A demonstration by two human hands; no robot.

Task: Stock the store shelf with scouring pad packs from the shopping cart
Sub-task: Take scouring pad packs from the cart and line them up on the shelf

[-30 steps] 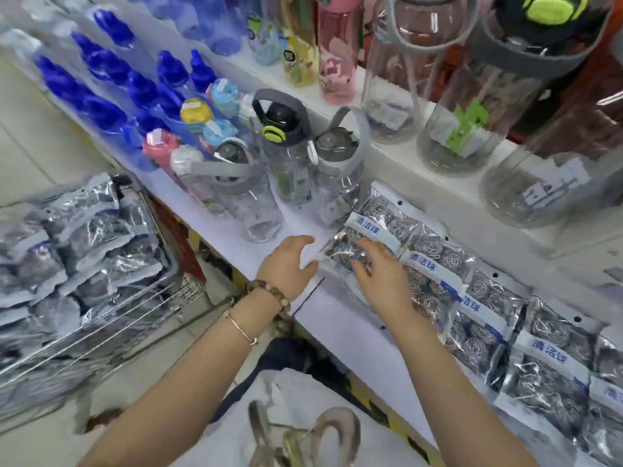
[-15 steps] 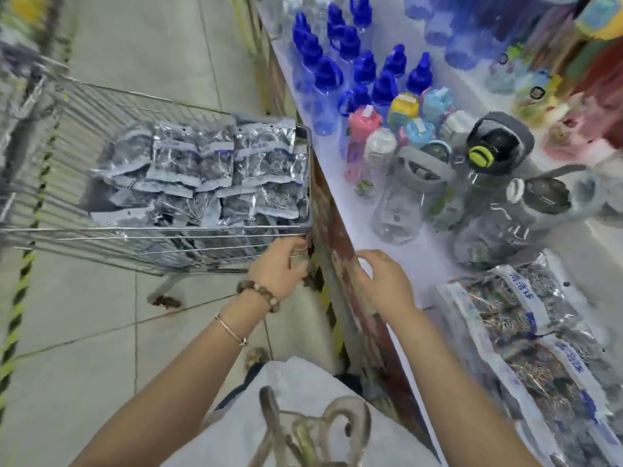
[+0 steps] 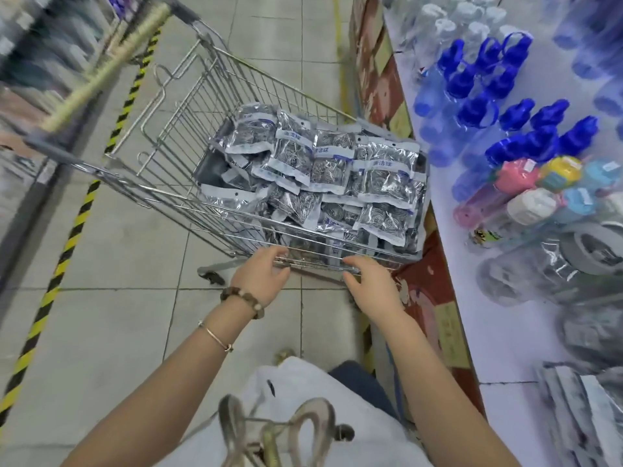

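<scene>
Two hands reach the near rim of the shopping cart (image 3: 175, 136): left hand (image 3: 263, 276) curls over the wire; right hand (image 3: 372, 286) grip cannot be determined. Scouring pad packs (image 3: 337, 170) lie heaped inside. Stocked packs (image 3: 580, 411) on the shelf (image 3: 505, 332) are blurred and cropped.

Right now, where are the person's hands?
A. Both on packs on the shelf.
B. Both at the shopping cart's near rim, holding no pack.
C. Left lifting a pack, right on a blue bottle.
B: the left hand and right hand are at the near rim of the shopping cart, and the scouring pad packs in its basket lie untouched.
</scene>
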